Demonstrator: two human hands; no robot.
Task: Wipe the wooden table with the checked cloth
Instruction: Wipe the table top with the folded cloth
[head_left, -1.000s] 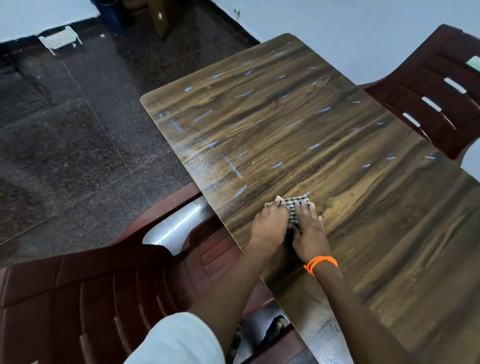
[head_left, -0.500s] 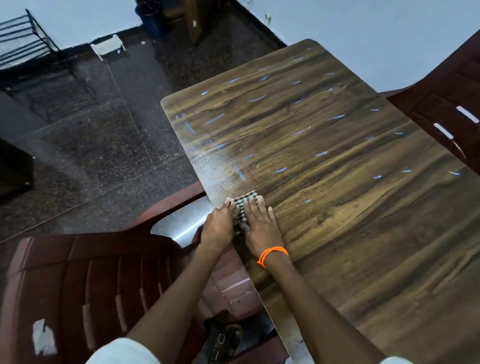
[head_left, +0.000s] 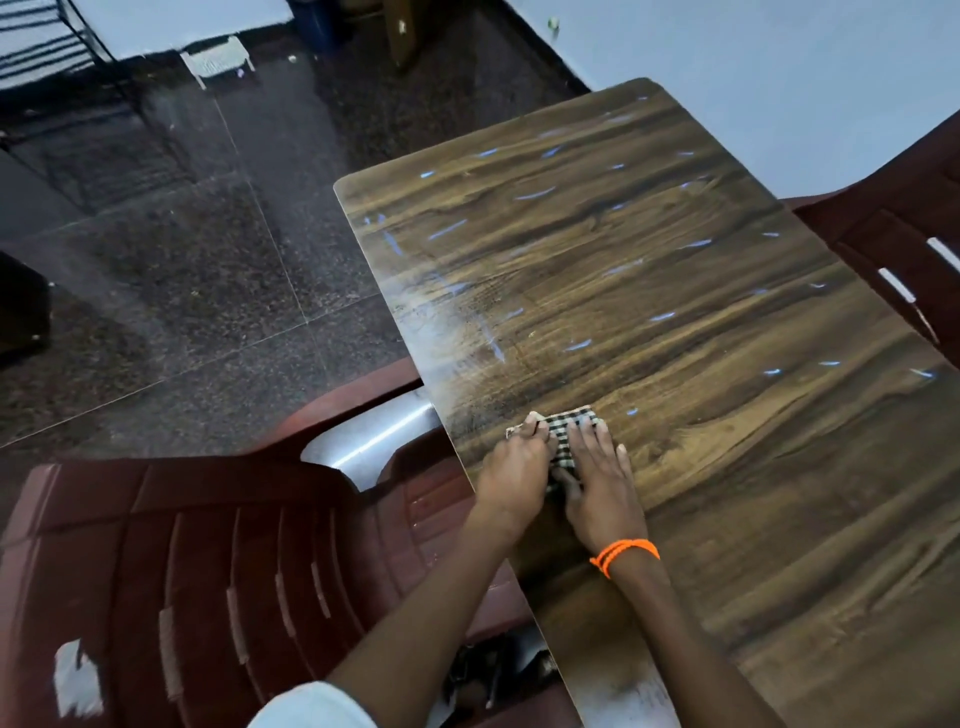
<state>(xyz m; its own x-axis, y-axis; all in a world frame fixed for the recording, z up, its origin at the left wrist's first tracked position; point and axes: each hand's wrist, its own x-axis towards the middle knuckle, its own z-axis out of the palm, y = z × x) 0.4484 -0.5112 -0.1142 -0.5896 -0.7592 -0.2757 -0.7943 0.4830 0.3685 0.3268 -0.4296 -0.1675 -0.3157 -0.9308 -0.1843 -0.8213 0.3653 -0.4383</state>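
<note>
Left hand (head_left: 514, 467) gripped the checked cloth (head_left: 563, 432), right hand (head_left: 597, 483) pressed it flat on the streaked wooden table (head_left: 675, 312), dark floor tiles (head_left: 208, 286) beyond

checked cloth (head_left: 562, 437) slid left, then back right

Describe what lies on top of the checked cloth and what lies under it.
On the checked cloth, the left hand grips its left edge and the right hand presses flat. Under it is the wooden table; that patch, and much of the cloth, are hidden.
</note>
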